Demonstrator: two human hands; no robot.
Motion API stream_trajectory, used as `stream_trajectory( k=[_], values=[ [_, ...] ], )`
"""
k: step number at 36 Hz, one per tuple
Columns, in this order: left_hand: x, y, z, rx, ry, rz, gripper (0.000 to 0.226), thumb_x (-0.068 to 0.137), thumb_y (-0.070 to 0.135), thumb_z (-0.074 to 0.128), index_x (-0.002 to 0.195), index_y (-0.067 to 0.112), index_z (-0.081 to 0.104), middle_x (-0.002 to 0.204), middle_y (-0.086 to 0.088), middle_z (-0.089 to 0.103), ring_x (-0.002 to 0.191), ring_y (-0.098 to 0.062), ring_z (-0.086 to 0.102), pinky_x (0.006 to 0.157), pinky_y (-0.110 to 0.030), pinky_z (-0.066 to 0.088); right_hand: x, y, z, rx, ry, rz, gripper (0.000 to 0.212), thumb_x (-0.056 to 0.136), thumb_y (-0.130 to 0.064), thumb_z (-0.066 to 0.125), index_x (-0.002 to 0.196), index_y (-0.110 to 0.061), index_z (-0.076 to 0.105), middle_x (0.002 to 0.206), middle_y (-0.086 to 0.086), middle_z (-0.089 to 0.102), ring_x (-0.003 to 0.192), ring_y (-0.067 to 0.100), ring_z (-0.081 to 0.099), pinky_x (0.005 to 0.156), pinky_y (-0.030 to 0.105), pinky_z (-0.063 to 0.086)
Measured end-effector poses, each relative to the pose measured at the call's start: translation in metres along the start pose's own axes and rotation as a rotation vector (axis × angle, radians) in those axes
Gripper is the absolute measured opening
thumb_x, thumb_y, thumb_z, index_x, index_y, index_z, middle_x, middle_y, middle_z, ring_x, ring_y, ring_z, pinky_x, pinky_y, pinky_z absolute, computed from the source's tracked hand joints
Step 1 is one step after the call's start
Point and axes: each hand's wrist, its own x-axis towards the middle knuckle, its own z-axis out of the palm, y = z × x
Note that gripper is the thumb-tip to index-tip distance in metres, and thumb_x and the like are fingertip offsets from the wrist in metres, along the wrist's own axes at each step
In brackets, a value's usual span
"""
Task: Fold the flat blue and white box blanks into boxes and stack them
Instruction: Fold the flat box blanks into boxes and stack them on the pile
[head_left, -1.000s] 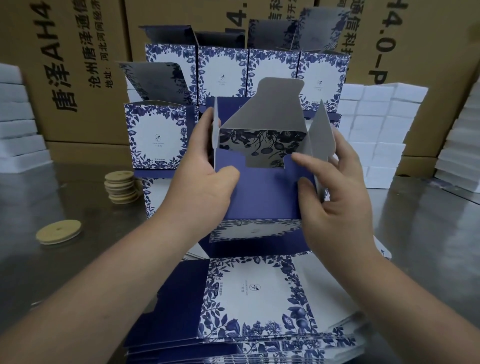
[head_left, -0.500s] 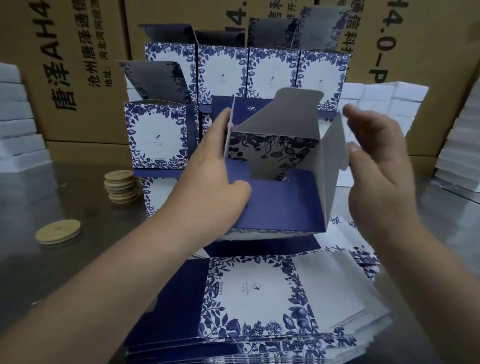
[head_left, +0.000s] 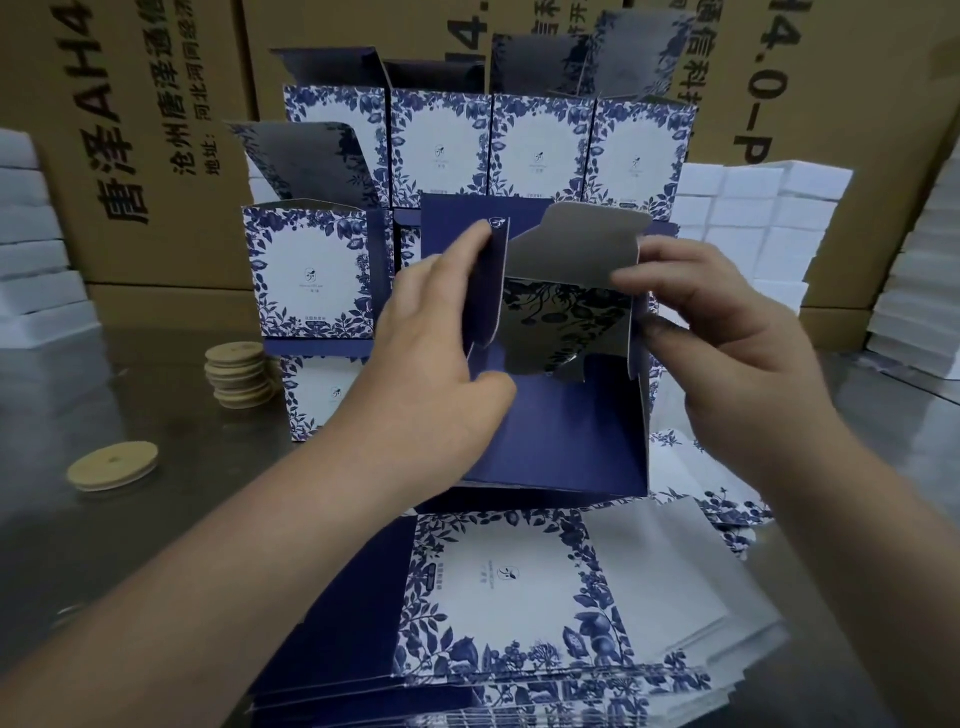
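Note:
I hold a half-formed blue and white box (head_left: 566, 436) above the table, its open end facing away from me. My left hand (head_left: 436, 374) grips its left side and bends a dark blue side flap inward. My right hand (head_left: 727, 353) pinches the grey-backed end flap at the right edge. Under the box lies a pile of flat blue and white box blanks (head_left: 509, 613) with floral borders. Behind it stands a stack of folded boxes (head_left: 540, 150), several with lids standing open.
Round wooden lids (head_left: 240, 376) are piled at the left, with a single one (head_left: 112, 465) nearer me on the shiny metal table (head_left: 156, 519). White foam blocks (head_left: 753, 218) stand at the right and far left. Large brown cartons (head_left: 156, 130) form the back wall.
My right hand came back from the right side and took hold of the grey end flap. My left hand pushed the left side flap inward. The box rose and turned slightly.

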Motion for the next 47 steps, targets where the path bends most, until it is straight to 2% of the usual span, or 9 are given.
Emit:
stream_trajectory(
  k=[6,13,21,27,30,33,37,40,47],
  values=[
    [-0.001,-0.002,0.003,-0.029,-0.02,0.024,0.084,0.065,0.029,0.047,0.141,0.047,0.016,0.123,0.024,0.021,0.117,0.008,0.026,0.087,0.008,0.018,0.001,-0.006,0.001,-0.203,-0.069,-0.035,0.051,0.081,0.002,0.041,0.111,-0.039,0.048,0.12,-0.019,0.045,0.112,-0.016,0.042,0.092,0.008,0.032],
    [-0.004,-0.007,0.009,-0.096,-0.051,0.121,0.072,0.074,0.054,0.043,0.137,0.053,0.008,0.152,0.02,0.007,0.139,0.008,0.003,0.116,-0.028,0.011,0.002,-0.009,0.0,-0.299,-0.127,-0.007,0.061,0.076,-0.004,0.044,0.119,-0.046,0.035,0.123,-0.026,0.036,0.112,-0.02,0.034,0.09,0.001,0.024],
    [-0.004,-0.022,0.015,-0.222,-0.057,0.263,0.069,0.079,0.082,0.023,0.14,0.052,0.018,0.154,0.024,0.006,0.141,0.005,0.0,0.115,-0.027,0.004,0.0,-0.007,0.002,-0.265,-0.064,0.025,0.06,0.078,-0.007,0.045,0.123,-0.044,0.031,0.13,-0.02,0.036,0.123,0.004,0.037,0.093,0.007,0.026],
    [0.005,-0.011,0.018,-0.285,-0.01,0.047,0.032,0.09,0.034,0.045,0.118,0.047,0.047,0.134,0.028,0.025,0.136,0.01,0.015,0.105,-0.006,0.016,-0.001,-0.007,0.006,-0.241,-0.035,0.015,0.06,0.078,-0.006,0.045,0.122,-0.045,0.033,0.13,-0.025,0.036,0.127,0.007,0.037,0.095,0.018,0.027],
    [-0.001,-0.008,0.014,-0.182,-0.031,0.085,0.034,0.086,0.019,0.048,0.098,0.05,0.05,0.144,0.02,0.023,0.121,0.027,0.019,0.092,0.008,0.014,-0.001,-0.007,0.007,-0.223,-0.02,0.017,0.061,0.077,-0.004,0.044,0.12,-0.045,0.035,0.13,-0.026,0.036,0.13,0.01,0.037,0.096,0.024,0.027],
    [-0.002,-0.005,0.01,-0.164,0.011,0.082,0.049,0.088,-0.004,0.049,0.095,0.044,0.05,0.146,0.012,0.028,0.125,0.012,0.028,0.095,0.005,0.019,-0.002,-0.007,0.011,-0.203,0.022,0.014,0.064,0.075,0.0,0.045,0.12,-0.044,0.035,0.129,-0.026,0.037,0.123,0.0,0.039,0.095,0.015,0.029],
    [-0.001,-0.002,0.009,-0.172,0.069,0.089,0.053,0.082,-0.011,0.049,0.099,0.04,0.048,0.14,0.009,0.037,0.125,0.007,0.033,0.105,-0.009,0.023,-0.005,-0.003,0.019,-0.065,0.134,0.093,0.058,0.073,-0.006,0.051,0.116,-0.042,0.036,0.128,-0.023,0.041,0.115,-0.004,0.046,0.082,0.008,0.036],
    [-0.001,-0.001,0.008,-0.199,0.1,0.087,0.06,0.08,-0.013,0.05,0.099,0.044,0.046,0.133,0.012,0.044,0.124,0.004,0.038,0.11,-0.02,0.025,-0.006,0.004,0.022,0.026,0.18,0.213,0.056,0.071,-0.016,0.057,0.118,-0.039,0.037,0.133,-0.018,0.045,0.124,-0.004,0.044,0.095,0.021,0.04],
    [0.001,-0.005,0.009,-0.194,0.078,0.092,0.064,0.082,-0.01,0.05,0.105,0.05,0.044,0.123,0.026,0.037,0.107,0.028,0.032,0.089,0.006,0.021,-0.01,0.013,0.028,0.21,0.188,0.502,0.049,0.068,-0.03,0.063,0.116,-0.034,0.053,0.112,-0.007,0.067,0.101,0.013,0.065,0.091,0.044,0.052]
  ],
)
